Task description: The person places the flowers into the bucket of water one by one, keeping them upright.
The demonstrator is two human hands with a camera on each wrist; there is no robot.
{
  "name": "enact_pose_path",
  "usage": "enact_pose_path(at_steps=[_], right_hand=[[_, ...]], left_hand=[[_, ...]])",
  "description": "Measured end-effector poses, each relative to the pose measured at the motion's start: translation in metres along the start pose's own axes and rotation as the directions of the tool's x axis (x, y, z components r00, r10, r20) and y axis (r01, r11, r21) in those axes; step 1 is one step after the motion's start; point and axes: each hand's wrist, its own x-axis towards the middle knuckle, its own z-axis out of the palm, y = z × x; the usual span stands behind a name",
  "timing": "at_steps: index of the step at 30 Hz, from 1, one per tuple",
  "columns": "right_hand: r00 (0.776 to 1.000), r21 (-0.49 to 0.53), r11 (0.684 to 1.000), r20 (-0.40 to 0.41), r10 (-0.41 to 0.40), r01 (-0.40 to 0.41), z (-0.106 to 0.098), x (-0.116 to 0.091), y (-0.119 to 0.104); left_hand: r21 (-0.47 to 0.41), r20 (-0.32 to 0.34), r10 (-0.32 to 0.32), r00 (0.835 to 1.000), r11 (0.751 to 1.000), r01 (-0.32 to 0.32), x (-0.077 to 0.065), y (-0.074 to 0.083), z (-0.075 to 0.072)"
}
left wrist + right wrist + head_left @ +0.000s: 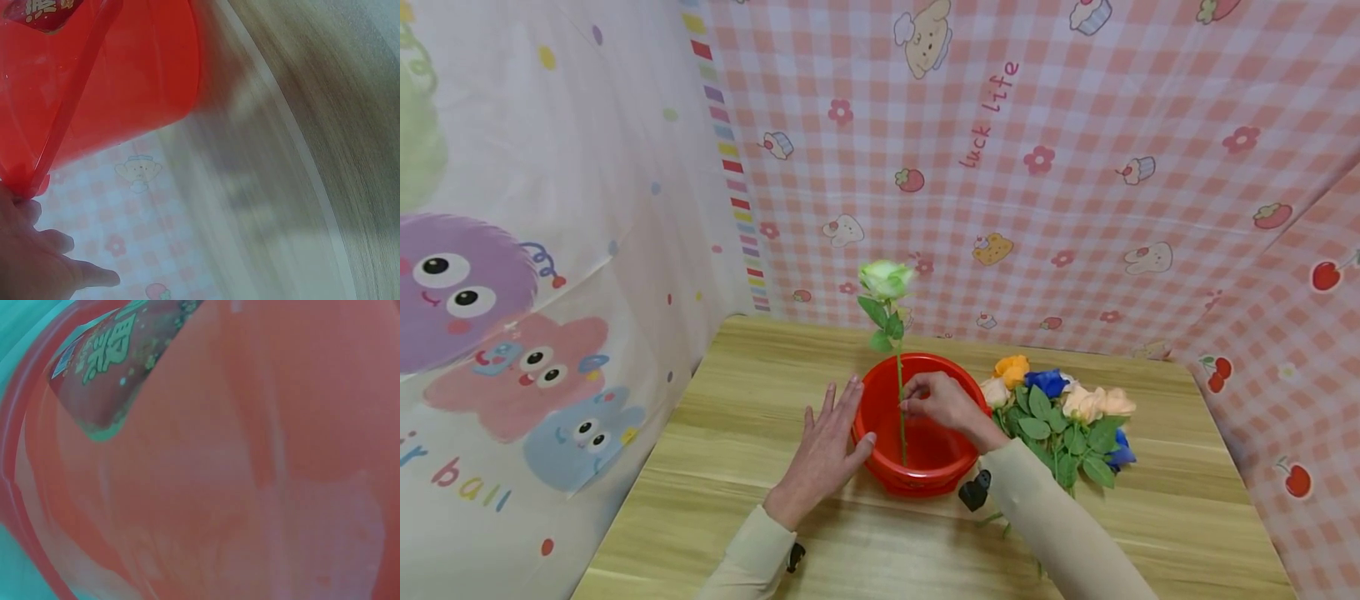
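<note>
A pale green-white rose [887, 279] stands nearly upright over the red bucket [917, 486], its long leafy stem reaching down inside. My right hand [943, 402] pinches the stem over the bucket's opening. Fingers spread and fairly straight, my left hand [823, 450] rests at the bucket's left rim. In the left wrist view, that hand [31, 262] is at the rim beside the hanging red handle [78, 94]. The right wrist view is filled by the bucket's wall [187, 487] with a printed label [103, 375]; the right hand is out of sight there.
Right of the bucket lies a bunch of orange, blue and peach flowers [1084, 404] with green leaves, its stems partly under the right sleeve [1045, 508]. The wooden table [722, 400] meets a pink checked cloth [970, 208] behind and a printed white cloth [595, 292] at left.
</note>
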Motion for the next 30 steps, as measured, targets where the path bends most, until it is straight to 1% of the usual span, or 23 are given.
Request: enact_pose_path(at_steps=[3,14,22,30], right_hand=[[1.000,0.012,1.000,0.012,0.010,-0.010,0.0006,0.0014,0.0006],[0.998,0.073,0.996,0.036,0.053,-0.055,0.0021,0.0056,0.0032],[0.996,0.061,0.995,0.027,0.083,-0.084,0.0024,0.0068,0.0021],[0.994,0.032,0.993,-0.002,0.112,-0.112,0.0044,0.0081,0.0026]], left_hand=[[-0.007,0.005,-0.007,1.000,1.000,0.007,-0.0003,-0.0001,0.0000],[-0.001,-0.005,0.003,1.000,1.000,-0.003,-0.0002,-0.0013,0.0016],[-0.003,-0.010,0.006,1.000,1.000,-0.006,-0.0003,-0.0015,0.0020],[-0.011,-0.004,0.001,1.000,1.000,-0.001,-0.0002,-0.0016,0.0017]])
